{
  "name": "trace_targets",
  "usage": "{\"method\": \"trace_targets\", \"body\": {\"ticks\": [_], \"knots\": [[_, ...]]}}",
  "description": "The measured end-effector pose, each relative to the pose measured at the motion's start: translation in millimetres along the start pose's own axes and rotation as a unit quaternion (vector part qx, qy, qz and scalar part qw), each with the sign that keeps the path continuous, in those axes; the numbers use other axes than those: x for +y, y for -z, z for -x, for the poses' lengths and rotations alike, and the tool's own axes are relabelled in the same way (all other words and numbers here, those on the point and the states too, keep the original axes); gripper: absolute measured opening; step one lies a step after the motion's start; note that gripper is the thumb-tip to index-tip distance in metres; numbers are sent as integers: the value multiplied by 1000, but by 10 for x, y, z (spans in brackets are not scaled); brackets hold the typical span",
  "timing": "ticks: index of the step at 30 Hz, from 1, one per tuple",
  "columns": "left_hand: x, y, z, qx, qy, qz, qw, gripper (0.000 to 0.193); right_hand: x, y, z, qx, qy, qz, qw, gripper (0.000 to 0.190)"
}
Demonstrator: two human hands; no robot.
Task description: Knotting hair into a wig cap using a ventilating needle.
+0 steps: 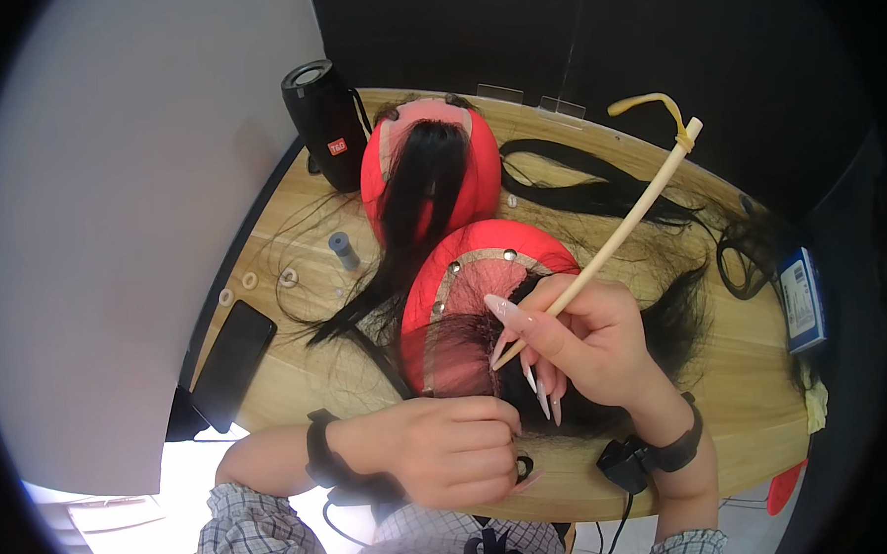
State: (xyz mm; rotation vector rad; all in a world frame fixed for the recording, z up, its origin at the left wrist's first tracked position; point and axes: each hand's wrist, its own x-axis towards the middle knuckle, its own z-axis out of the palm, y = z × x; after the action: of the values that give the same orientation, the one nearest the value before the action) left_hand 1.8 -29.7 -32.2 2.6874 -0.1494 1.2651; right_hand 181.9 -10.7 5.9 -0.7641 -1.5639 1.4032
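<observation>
A red head-shaped form (486, 238) lies before me, with pink netting (462, 354) fastened on it by metal pins along a beige band. Dark hair spreads over the netting on both sides of a seam. My right hand (587, 337) grips a thin wooden stick (620, 232) like a pen, its lower tip at the seam; a yellow band is tied round its top end. My left hand (458, 447) is curled at the near edge of the form, back of the hand up; whether its fingers pinch hair is hidden.
Behind stands a second red form (489, 163) bearing black hair, beside a black cylindrical speaker (322, 126). A phone (235, 360), a thread spool (344, 251) and small rings lie left. Black hair bundles (573, 189) lie back right; a blue-white box (802, 298) is at the right edge.
</observation>
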Motion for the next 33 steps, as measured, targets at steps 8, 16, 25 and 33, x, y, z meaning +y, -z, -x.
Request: {"method": "trace_targets", "body": {"ticks": [8,16,25,33], "knots": [[0,-9,1,-1,-8,-1,1000,15,6,52,6,-10,-31,-17,999,19],[7,-3,-11,7,-12,-5,1000,13,-7,98,20,-31,-42,-46,998,27],[3,-19,3,18,-12,-19,1000,12,-14,155,10,-54,-52,-56,996,30],[7,-6,0,10,-7,-17,1000,14,-44,126,-10,-64,-52,-38,996,22]]}}
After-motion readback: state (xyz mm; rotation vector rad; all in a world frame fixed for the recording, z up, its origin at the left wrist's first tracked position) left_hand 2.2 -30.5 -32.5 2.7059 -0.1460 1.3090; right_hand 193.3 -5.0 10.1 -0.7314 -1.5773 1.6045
